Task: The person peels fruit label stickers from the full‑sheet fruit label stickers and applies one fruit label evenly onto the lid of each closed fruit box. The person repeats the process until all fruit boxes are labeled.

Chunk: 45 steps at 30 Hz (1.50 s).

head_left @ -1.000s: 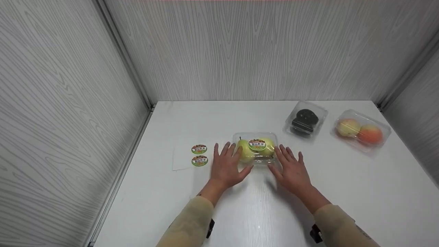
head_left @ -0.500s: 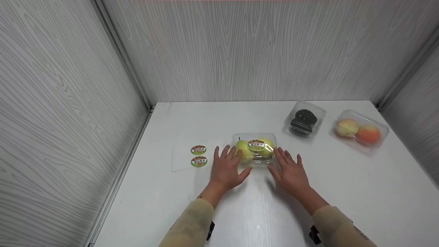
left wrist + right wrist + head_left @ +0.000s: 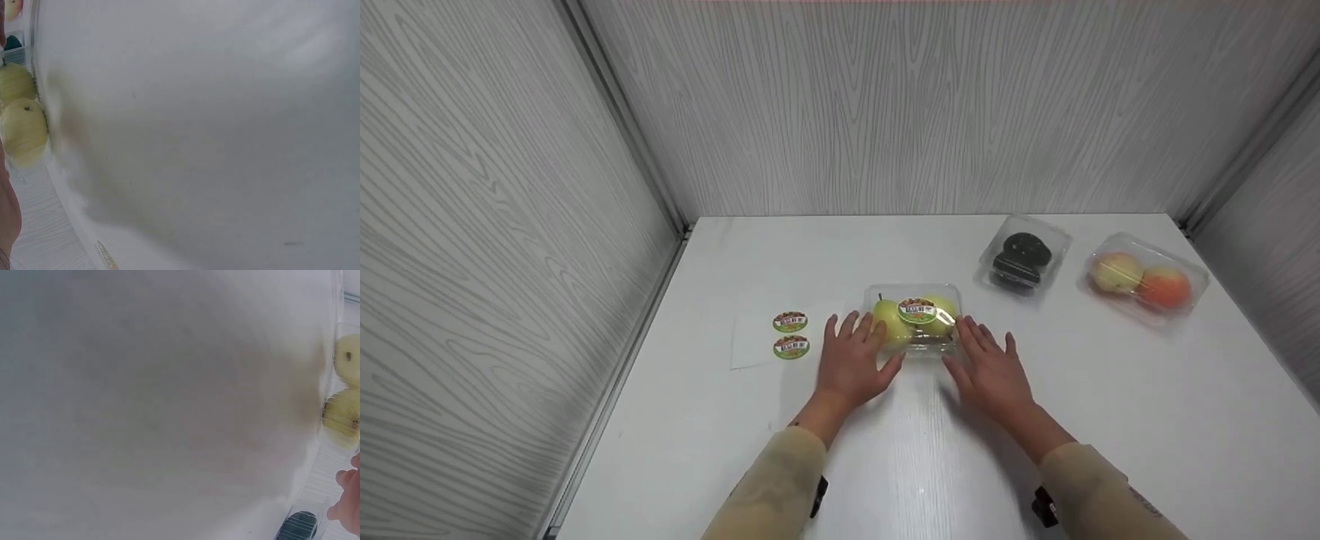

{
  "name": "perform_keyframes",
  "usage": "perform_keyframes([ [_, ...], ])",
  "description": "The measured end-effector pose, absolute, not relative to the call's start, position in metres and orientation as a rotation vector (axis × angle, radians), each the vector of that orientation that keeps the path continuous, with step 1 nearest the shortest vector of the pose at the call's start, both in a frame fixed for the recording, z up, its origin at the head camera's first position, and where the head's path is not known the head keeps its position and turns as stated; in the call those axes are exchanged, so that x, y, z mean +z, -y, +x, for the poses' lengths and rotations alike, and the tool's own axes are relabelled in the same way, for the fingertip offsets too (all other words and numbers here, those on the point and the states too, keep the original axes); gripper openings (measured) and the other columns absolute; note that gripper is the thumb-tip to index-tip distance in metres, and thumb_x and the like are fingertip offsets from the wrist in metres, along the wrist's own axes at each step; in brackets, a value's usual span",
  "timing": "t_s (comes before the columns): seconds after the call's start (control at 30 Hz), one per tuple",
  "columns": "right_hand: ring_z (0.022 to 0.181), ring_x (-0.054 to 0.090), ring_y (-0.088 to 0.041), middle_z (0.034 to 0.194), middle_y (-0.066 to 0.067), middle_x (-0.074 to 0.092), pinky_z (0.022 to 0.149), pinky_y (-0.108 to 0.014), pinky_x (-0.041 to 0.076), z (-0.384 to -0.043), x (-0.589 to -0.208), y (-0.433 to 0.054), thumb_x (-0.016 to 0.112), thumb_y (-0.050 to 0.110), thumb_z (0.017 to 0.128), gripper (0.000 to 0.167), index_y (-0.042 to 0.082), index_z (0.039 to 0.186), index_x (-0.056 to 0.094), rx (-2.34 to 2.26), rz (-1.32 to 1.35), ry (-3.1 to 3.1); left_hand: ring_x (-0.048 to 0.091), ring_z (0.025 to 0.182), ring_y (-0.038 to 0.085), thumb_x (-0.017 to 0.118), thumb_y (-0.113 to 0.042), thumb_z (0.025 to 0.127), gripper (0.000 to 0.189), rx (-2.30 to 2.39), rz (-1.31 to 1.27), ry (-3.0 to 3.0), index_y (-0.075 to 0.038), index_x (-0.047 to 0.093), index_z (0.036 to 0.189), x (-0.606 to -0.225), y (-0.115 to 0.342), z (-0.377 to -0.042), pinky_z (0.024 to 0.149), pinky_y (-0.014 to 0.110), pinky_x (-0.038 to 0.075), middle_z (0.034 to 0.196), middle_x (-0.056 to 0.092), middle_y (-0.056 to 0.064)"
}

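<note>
A clear plastic fruit box lies between my two hands, with yellow-green pears inside. An oval printed sticker is on its lid. My left hand has its fingers extended, the fingertips at the box's left side. On the other side my right hand has straight fingers that reach the box's right edge. Both thumbs point inward near the front of the box. In the left wrist view two pears show at the edge beside part of the hand; the right wrist view also has pears and some fingertips.
Two loose oval stickers, one upper and one lower, lie on a clear sheet at the left. At the back right are a clear box of dark green produce and a clear box of reddish-yellow fruit. Panels enclose the table.
Both hands stay almost still beside the box. The whole view shifts slightly; the right hand's fingers have drawn closer together.
</note>
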State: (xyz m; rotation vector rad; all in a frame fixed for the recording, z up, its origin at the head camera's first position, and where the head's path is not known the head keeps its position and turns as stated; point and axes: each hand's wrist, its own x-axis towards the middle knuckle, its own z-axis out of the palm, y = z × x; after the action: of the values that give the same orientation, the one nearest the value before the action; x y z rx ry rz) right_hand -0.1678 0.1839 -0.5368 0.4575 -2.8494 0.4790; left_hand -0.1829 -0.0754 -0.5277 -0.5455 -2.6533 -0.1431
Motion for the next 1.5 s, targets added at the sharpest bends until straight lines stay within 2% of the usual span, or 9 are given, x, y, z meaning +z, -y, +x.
perform_keyframes([
  [0.47,0.151,0.040,-0.044,0.168,-0.017,0.036,0.121,-0.073,0.017,-0.182,-0.532,-0.180,0.051,0.044,0.111,0.070,0.005,0.166,0.033,0.486,0.467,2.893,0.057,0.137,0.034,0.057,-0.059,0.103,0.057,-0.163,-0.530,2.641,-0.016,0.071,0.136,-0.522,0.079,-0.195,0.117,0.059,0.036,0.142,0.068,0.010],
  [0.87,0.149,0.042,-0.043,0.167,-0.017,0.038,0.121,-0.072,0.018,-0.201,-0.529,-0.171,0.051,0.044,0.111,0.070,0.007,0.167,0.032,0.481,0.455,2.917,0.051,0.143,0.031,0.050,-0.060,0.105,0.060,-0.098,-0.470,2.769,-0.018,0.067,0.143,-0.519,0.086,-0.213,0.120,0.057,0.032,0.150,0.063,0.007],
  [1.5,0.151,0.040,-0.043,0.168,-0.017,0.035,0.122,-0.071,0.016,-0.229,-0.524,-0.148,0.048,0.045,0.111,0.070,0.008,0.168,0.029,0.483,0.495,2.954,0.052,0.142,0.032,0.053,-0.057,0.104,0.056,-0.108,-0.435,2.773,-0.017,0.069,0.140,-0.516,0.109,-0.239,0.119,0.058,0.033,0.147,0.064,0.007],
])
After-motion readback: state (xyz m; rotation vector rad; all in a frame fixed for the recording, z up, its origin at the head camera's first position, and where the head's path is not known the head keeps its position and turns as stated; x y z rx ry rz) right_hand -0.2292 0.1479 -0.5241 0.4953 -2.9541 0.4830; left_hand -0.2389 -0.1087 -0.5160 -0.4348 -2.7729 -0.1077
